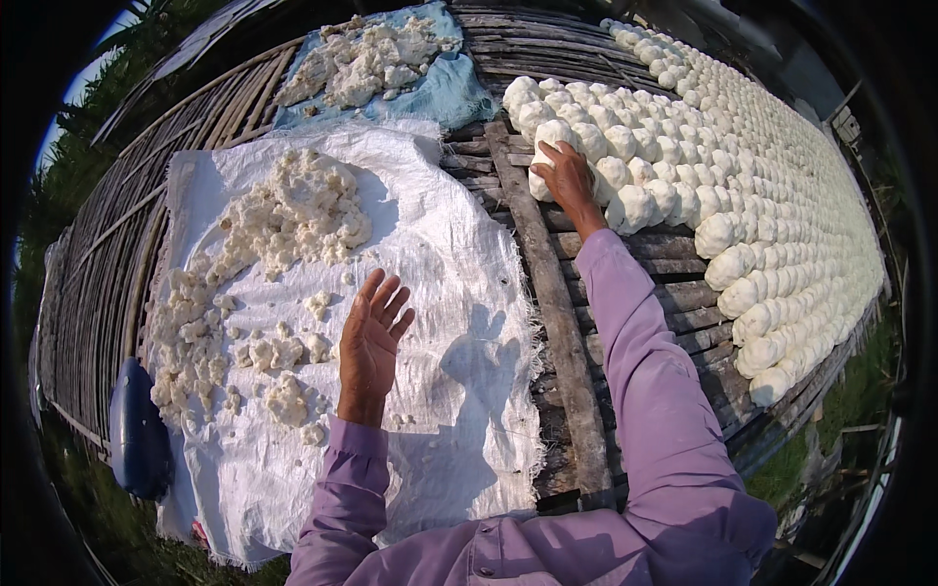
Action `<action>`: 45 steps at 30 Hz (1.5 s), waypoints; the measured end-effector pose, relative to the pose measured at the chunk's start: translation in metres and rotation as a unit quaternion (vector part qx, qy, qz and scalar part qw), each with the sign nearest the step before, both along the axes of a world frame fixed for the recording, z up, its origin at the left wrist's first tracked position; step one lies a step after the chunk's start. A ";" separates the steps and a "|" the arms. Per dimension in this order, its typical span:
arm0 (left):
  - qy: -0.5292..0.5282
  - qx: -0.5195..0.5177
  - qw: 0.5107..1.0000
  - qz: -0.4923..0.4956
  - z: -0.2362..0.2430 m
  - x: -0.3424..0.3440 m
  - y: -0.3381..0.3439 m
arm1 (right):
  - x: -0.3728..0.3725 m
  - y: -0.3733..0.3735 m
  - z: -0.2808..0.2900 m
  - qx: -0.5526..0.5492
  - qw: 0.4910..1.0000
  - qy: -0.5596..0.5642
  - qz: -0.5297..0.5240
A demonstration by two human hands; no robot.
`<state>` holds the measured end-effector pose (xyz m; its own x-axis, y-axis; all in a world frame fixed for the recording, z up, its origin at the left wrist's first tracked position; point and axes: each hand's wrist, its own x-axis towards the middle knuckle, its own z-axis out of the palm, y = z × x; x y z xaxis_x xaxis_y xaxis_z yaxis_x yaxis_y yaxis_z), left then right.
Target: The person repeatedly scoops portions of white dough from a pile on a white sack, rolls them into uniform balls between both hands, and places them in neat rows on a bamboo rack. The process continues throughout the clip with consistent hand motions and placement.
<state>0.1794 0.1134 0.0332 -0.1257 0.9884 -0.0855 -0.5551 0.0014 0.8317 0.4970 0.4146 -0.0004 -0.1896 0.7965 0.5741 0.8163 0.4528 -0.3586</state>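
Observation:
My right hand (570, 184) reaches out to the near left corner of the rows of white balls, its fingers curled over a white ball (540, 186). Part of that ball is hidden beneath the hand. Over the white woven sheet (459, 244), my left hand (371, 342) is raised with fingers stretched out and nothing in it. Beneath and left of it lie crumbly off-white lumps (283, 354). A larger heap of the same crumbly stuff (293, 217) sits farther up the sheet.
Many lumpy white balls (743, 181) stand in close rows across the right side of the slatted platform (674, 269). A long plank (547, 293) runs between sheet and balls. More crumbly stuff lies on a blue cloth (459, 93) at the back. A dark blue rounded container (139, 430) is at the left edge.

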 end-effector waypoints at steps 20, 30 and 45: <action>0.701 -0.163 0.690 0.078 -0.036 -0.197 -0.261 | -0.354 -0.287 0.007 -0.237 0.869 -0.047 0.432; 0.760 -0.112 0.637 0.069 -0.050 -0.233 -0.339 | -0.638 -0.249 0.074 -0.257 0.845 -0.034 0.467; 0.712 -0.127 0.689 0.050 -0.041 -0.241 -0.339 | -0.786 -0.238 0.006 -0.269 0.866 -0.138 0.398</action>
<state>-0.0620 -0.2260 -0.0081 -0.3281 0.9443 0.0265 0.8147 0.2686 0.5139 -0.2889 0.1771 0.0052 -0.8722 0.4891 0.0060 0.4110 0.7395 -0.5331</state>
